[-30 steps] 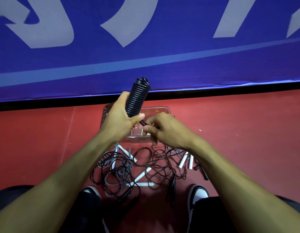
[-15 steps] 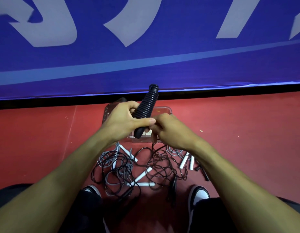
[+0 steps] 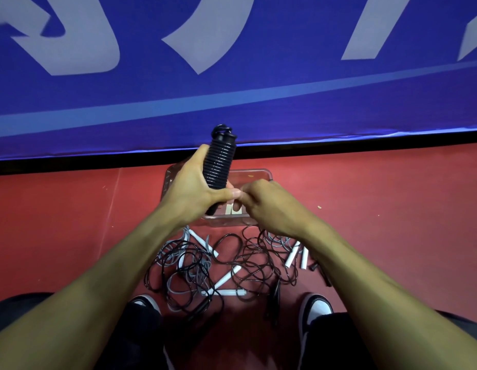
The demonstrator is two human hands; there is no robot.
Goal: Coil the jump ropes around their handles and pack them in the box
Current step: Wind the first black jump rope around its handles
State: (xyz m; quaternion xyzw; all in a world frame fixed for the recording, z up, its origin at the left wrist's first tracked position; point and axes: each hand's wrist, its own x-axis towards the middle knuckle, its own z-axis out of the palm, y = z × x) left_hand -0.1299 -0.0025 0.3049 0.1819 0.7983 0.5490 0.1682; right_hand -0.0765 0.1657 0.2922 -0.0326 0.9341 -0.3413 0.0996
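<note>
My left hand point(image 3: 190, 189) grips a black jump rope point(image 3: 219, 162) wound tightly round its handles, held nearly upright above the clear plastic box point(image 3: 258, 173). My right hand point(image 3: 269, 202) is curled beside the bundle's lower end, its fingertips meeting my left thumb; what it pinches is hidden. On the red floor below my wrists lies a tangle of loose black and grey ropes point(image 3: 205, 268) with white handles point(image 3: 292, 256). A white label shows on the box's bottom.
A blue banner point(image 3: 232, 89) with pale lettering hangs just behind the box, with a black strip at its foot. My two black-and-white shoes point(image 3: 314, 307) and dark trouser legs frame the rope pile at the bottom. Red floor stretches to either side.
The coiled bundle tilted right and dropped toward the box, then came back upright in my left hand. My right hand stayed at its lower end.
</note>
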